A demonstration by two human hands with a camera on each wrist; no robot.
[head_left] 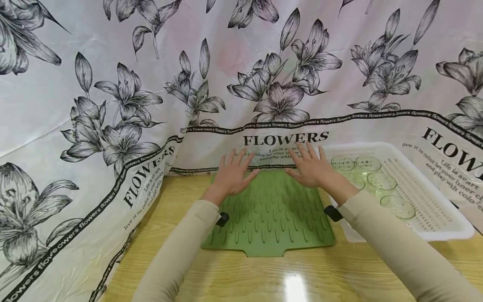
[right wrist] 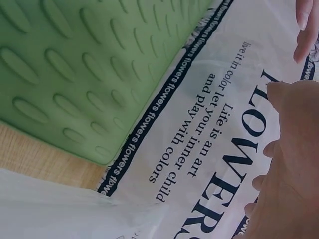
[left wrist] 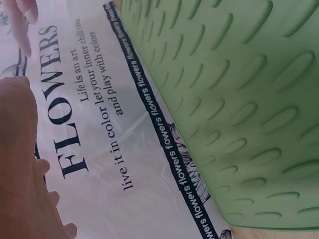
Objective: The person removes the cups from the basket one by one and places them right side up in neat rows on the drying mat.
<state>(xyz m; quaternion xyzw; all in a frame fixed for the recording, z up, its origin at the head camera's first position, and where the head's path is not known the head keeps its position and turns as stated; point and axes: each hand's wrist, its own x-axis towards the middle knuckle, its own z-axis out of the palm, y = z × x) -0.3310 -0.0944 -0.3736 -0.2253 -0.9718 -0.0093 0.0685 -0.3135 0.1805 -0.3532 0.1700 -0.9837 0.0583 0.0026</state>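
Observation:
Both hands hover over the far part of a green ridged mat (head_left: pixel 269 214) lying on the wooden table. My left hand (head_left: pixel 233 173) is above the mat's far left corner, its fingers spread and nothing in it. Over the far right corner my right hand (head_left: pixel 311 167) is likewise spread and holds nothing. In the left wrist view the left hand (left wrist: pixel 20 164) shows at the left edge, apart from the mat (left wrist: pixel 239 114). The right wrist view has the right hand (right wrist: pixel 289 169) at its right edge, away from the mat (right wrist: pixel 84 74).
A white plastic basket (head_left: pixel 449 209) stands right of the mat, beneath the right forearm. Several clear round glass dishes (head_left: pixel 382 180) lie in it. A white flower-printed curtain (head_left: pixel 211 96) hangs behind and at the left. The wooden table (head_left: pixel 241 279) extends in front.

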